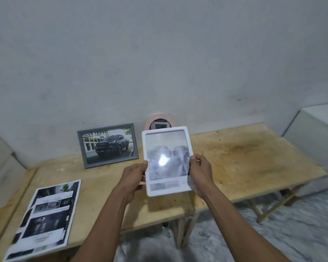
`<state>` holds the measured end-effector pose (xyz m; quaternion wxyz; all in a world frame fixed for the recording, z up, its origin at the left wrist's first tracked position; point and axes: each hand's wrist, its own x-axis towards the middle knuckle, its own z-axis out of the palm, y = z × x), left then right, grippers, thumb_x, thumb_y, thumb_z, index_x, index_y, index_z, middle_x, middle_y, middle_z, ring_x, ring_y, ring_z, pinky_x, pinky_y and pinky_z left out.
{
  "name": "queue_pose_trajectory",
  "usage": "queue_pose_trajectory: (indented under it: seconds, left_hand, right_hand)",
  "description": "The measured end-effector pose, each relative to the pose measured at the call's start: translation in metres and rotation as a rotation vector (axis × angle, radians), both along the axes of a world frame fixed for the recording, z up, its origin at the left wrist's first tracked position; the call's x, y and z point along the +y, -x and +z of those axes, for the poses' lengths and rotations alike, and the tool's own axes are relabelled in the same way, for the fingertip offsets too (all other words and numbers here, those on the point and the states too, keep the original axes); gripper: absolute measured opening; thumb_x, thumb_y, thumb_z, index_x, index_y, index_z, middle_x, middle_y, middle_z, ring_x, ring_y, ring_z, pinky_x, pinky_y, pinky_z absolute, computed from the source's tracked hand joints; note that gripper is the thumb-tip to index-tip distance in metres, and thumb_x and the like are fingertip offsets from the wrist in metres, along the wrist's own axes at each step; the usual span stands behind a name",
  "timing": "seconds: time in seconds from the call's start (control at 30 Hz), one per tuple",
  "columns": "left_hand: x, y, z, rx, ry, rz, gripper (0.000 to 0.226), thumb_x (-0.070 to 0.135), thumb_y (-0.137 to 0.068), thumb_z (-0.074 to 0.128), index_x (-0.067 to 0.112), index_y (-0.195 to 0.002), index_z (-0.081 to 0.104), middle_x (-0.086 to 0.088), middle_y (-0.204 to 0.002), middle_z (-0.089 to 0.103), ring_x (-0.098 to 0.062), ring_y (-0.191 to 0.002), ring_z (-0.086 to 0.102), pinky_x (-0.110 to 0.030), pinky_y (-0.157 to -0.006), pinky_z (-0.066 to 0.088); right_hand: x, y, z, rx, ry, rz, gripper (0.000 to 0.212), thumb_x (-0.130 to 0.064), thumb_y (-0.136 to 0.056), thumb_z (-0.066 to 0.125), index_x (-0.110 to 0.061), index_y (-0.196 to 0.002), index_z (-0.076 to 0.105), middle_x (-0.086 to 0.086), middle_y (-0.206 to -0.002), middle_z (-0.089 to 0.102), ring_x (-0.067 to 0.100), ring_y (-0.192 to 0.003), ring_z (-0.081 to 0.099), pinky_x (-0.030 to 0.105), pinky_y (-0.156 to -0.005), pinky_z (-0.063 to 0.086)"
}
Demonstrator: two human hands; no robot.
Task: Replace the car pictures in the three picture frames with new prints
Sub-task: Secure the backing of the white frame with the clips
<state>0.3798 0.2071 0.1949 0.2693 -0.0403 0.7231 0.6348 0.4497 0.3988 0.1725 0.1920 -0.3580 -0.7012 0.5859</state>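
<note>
Both hands, the left hand [135,175] at 9 o'clock and the right hand [200,172] at 3 o'clock, pinch the white frame [167,160] by its sides above the table [244,157] (face toward the viewer), probably for checking its print.

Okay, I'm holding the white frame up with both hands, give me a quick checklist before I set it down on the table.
1. Grip: left hand and right hand each hold a side of the white frame: ok.
2. Print seated flat behind the glazing: glare and blur hide it: cannot tell.
3. Free spot on the wooden table to the right: ok.
4. Grey frame standing against the wall, clear of the path: ok.
5. Round pink frame directly behind the white one, mostly hidden: cannot tell.
6. Prints lying at the left, out of the way: ok.
</note>
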Motion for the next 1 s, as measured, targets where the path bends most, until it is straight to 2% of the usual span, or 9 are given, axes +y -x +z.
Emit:
queue_pose_trajectory:
  seconds: [0.1, 0.2, 0.27, 0.4, 0.6, 0.73, 0.83, 0.93, 1.0]
  left_hand:
    - [-0.006, 0.002, 0.024, 0.019, -0.004, -0.073, 0.033, 0.035, -0.100, 0.051, 0.010, -0.095, 0.072, -0.006, -0.082, 0.073, -0.022, -0.074, 0.063, -0.034, -0.065, 0.048]
    - [-0.010, 0.008, 0.038, 0.057, 0.041, -0.111, 0.034, 0.033, -0.100, 0.052, 0.007, -0.097, 0.073, -0.005, -0.081, 0.071, -0.020, -0.070, 0.060, -0.032, -0.063, 0.049]
    - [-0.012, 0.012, 0.041, 0.085, 0.088, -0.123, 0.035, 0.034, -0.100, 0.052, 0.006, -0.099, 0.072, -0.003, -0.080, 0.073, -0.020, -0.071, 0.061, -0.034, -0.069, 0.050]
    - [-0.011, 0.017, 0.045, 0.118, 0.155, -0.133, 0.046, 0.045, -0.099, 0.046, 0.006, -0.100, 0.069, -0.004, -0.085, 0.075, -0.024, -0.087, 0.067, -0.043, -0.086, 0.047]
    - [0.000, 0.025, 0.056, -0.006, -0.049, -0.130, 0.052, 0.063, -0.091, 0.050, 0.018, -0.103, 0.073, -0.010, -0.093, 0.077, -0.031, -0.094, 0.071, -0.050, -0.091, 0.053]
    - [0.017, 0.038, 0.067, -0.032, -0.267, -0.140, 0.046, 0.057, -0.089, 0.058, 0.015, -0.098, 0.075, -0.018, -0.098, 0.074, -0.035, -0.085, 0.071, -0.049, -0.082, 0.058]
    - [0.037, 0.050, 0.069, 0.014, -0.289, -0.139, 0.065, 0.068, -0.087, 0.051, 0.012, -0.111, 0.072, -0.021, -0.106, 0.072, -0.040, -0.097, 0.069, -0.056, -0.087, 0.054]
    - [0.061, 0.064, 0.064, 0.014, -0.321, -0.107, 0.078, 0.075, -0.087, 0.040, 0.008, -0.109, 0.074, -0.023, -0.107, 0.071, -0.040, -0.098, 0.068, -0.057, -0.089, 0.054]
    - [0.080, 0.072, 0.061, 0.022, -0.331, -0.115, 0.080, 0.077, -0.087, 0.036, 0.010, -0.109, 0.074, -0.023, -0.106, 0.071, -0.039, -0.097, 0.068, -0.055, -0.088, 0.055]
  right_hand:
    - [-0.004, 0.003, 0.021, 0.059, -0.046, -0.035, 0.025, -0.028, -0.101, 0.044, -0.014, -0.117, 0.058, 0.002, -0.099, 0.062, 0.017, -0.085, 0.058, 0.036, -0.079, 0.051]
    - [-0.008, 0.005, 0.031, 0.125, -0.068, -0.048, 0.024, -0.027, -0.101, 0.046, -0.013, -0.117, 0.057, 0.005, -0.101, 0.063, 0.017, -0.084, 0.057, 0.031, -0.073, 0.046]
    - [-0.011, 0.005, 0.034, 0.148, -0.085, -0.052, 0.023, -0.028, -0.101, 0.046, -0.014, -0.116, 0.057, 0.006, -0.099, 0.063, 0.016, -0.080, 0.055, 0.029, -0.071, 0.043]
    - [-0.016, 0.005, 0.037, 0.159, -0.101, -0.050, 0.020, -0.028, -0.101, 0.045, -0.018, -0.115, 0.056, 0.006, -0.102, 0.064, 0.018, -0.085, 0.057, 0.033, -0.073, 0.046]
    - [-0.019, 0.010, 0.037, 0.181, -0.009, -0.050, 0.019, -0.031, -0.101, 0.046, -0.023, -0.115, 0.055, 0.003, -0.107, 0.064, 0.022, -0.098, 0.063, 0.045, -0.089, 0.054]
    - [-0.012, 0.008, 0.040, 0.235, 0.096, 0.002, 0.019, -0.024, -0.103, 0.043, -0.018, -0.115, 0.056, 0.006, -0.101, 0.067, 0.020, -0.090, 0.066, 0.037, -0.075, 0.057]
    - [0.003, 0.012, 0.044, 0.220, 0.136, 0.044, 0.019, -0.025, -0.103, 0.042, -0.017, -0.112, 0.056, 0.012, -0.103, 0.066, 0.025, -0.090, 0.066, 0.035, -0.066, 0.055]
    - [0.031, 0.022, 0.050, 0.196, 0.189, 0.121, 0.031, -0.030, -0.104, 0.036, -0.010, -0.106, 0.060, 0.014, -0.105, 0.066, 0.025, -0.094, 0.064, 0.040, -0.081, 0.053]
    - [0.054, 0.031, 0.055, 0.173, 0.194, 0.146, 0.039, -0.036, -0.105, 0.033, -0.009, -0.110, 0.061, 0.010, -0.108, 0.065, 0.023, -0.099, 0.062, 0.039, -0.091, 0.048]
